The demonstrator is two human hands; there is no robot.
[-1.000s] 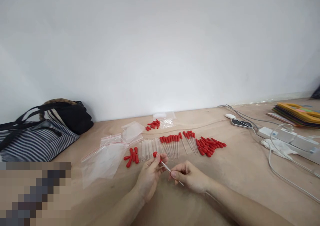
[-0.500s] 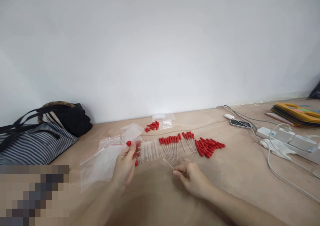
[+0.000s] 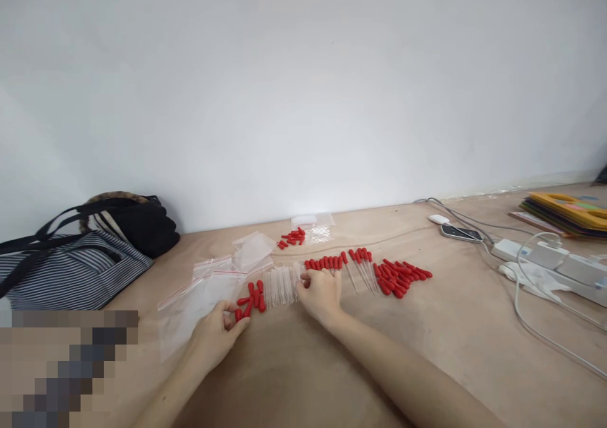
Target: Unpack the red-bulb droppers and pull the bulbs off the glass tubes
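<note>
My left hand (image 3: pixel 219 332) rests low on the wooden table (image 3: pixel 450 327), its fingertips pinched on a red rubber bulb (image 3: pixel 238 315) at the near edge of a small heap of loose red bulbs (image 3: pixel 255 295). My right hand (image 3: pixel 320 293) lies knuckles up with curled fingers at the right end of a row of bare glass dropper tubes (image 3: pixel 281 286); a thin glass tube seems held under its fingers. Just behind it runs a row of droppers with red bulbs fitted (image 3: pixel 332 263). A larger heap of red bulbs (image 3: pixel 402 274) lies to the right.
Clear zip bags (image 3: pixel 196 296) lie left of the tubes, and another bag with red bulbs (image 3: pixel 294 237) sits near the wall. A striped tote bag (image 3: pixel 71 270) stands at far left. A phone (image 3: pixel 459 232), power strip with cables (image 3: pixel 545 256) and stacked coloured boards (image 3: pixel 569 210) fill the right.
The red bulb came off the glass tube. My left hand carried it left and down to the loose bulbs; my right hand moved the tube forward to the row of bare tubes.
</note>
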